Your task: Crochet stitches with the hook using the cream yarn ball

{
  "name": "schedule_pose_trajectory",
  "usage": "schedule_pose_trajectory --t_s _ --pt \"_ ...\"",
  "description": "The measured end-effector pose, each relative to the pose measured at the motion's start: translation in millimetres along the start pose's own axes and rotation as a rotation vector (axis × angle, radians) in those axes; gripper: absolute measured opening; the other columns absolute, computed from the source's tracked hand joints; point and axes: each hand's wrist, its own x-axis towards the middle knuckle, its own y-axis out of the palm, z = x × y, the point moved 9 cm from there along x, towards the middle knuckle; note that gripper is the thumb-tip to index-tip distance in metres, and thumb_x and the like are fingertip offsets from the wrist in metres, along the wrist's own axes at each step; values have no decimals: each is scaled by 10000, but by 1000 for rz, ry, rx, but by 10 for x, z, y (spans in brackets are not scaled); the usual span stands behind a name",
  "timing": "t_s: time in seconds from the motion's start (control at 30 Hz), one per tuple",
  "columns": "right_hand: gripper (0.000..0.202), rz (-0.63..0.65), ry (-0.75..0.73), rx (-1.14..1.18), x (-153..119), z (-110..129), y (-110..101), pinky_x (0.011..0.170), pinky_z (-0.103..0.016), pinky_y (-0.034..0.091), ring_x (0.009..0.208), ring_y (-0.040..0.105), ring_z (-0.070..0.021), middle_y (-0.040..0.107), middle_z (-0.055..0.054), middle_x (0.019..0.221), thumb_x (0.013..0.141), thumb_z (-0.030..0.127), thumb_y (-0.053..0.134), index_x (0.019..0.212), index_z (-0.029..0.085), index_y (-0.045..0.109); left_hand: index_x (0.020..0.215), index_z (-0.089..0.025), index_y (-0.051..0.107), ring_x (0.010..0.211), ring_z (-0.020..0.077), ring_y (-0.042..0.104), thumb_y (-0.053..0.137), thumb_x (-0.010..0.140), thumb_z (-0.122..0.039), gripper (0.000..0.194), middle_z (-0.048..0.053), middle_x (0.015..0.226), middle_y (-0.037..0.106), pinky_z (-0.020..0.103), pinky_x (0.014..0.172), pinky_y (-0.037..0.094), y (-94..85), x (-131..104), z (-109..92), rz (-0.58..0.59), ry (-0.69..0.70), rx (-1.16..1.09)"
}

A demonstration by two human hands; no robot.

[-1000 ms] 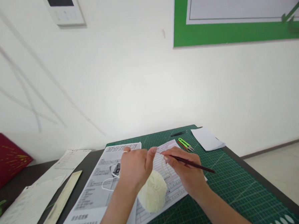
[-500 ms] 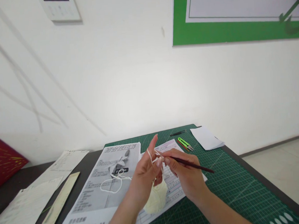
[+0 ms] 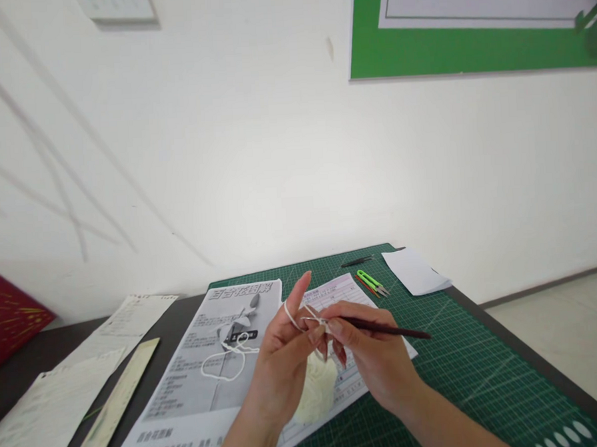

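My right hand grips a crochet hook by its dark handle, its thin metal tip pointing left into the yarn. Cream yarn loops round the raised index finger of my left hand. That hand's thumb and other fingers pinch the small worked bit of yarn at the hook's tip. Both hands nearly touch above the papers. Below them sits a cream ball of yarn, partly hidden by my left hand. A loose yarn tail curls over the printed sheet.
Under the papers lies a green cutting mat. A printed sheet with a flower picture is at left. Green thread snips, black tweezers and a white paper lie behind. A ruler and handwritten sheets are farther left.
My left index finger has tilted left, and the yarn loop on it sits lower. The hook's tip has shifted slightly in the yarn. The head view has tipped down a little.
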Motion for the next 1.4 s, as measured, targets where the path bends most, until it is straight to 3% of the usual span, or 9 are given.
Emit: schedule_pose_trajectory --t_s 0.2,0.4,0.53,0.7,1.4 --pt "250 96 8 100 -4 38 94 442 -241 384 525 519 -123 612 -30 646 851 378 606 850 176 753 1233 -362 601 556 107 526 694 745 -132 548 -26 684 602 248 564 453 22 -18 34 38 -24 -11" --pt "154 163 15 165 -8 84 147 481 -237 435 554 576 -130 637 -25 651 831 293 637 830 171 731 1272 -362 568 569 118 534 646 794 -129 538 -19 653 593 258 574 469 79 -20 -14 113 26 -12" --pt "161 189 29 175 -5 88 163 500 -256 466 565 593 -144 646 -27 662 774 293 690 873 171 725 1264 -389 569 584 115 540 638 802 -113 543 -24 677 583 248 571 471 89 -32 -39 97 20 16" --pt "165 144 70 152 12 74 161 470 -251 479 513 582 -133 646 -12 608 712 293 742 829 177 729 1252 -389 579 573 109 518 668 787 -143 533 -34 674 551 245 555 468 74 -46 -60 42 -1 33" --pt "180 159 70 164 -10 87 184 529 -254 495 561 607 -134 673 -27 671 726 282 733 868 171 720 1236 -421 583 579 98 530 672 781 -130 547 -38 680 596 213 557 433 112 -42 -61 98 -35 29"
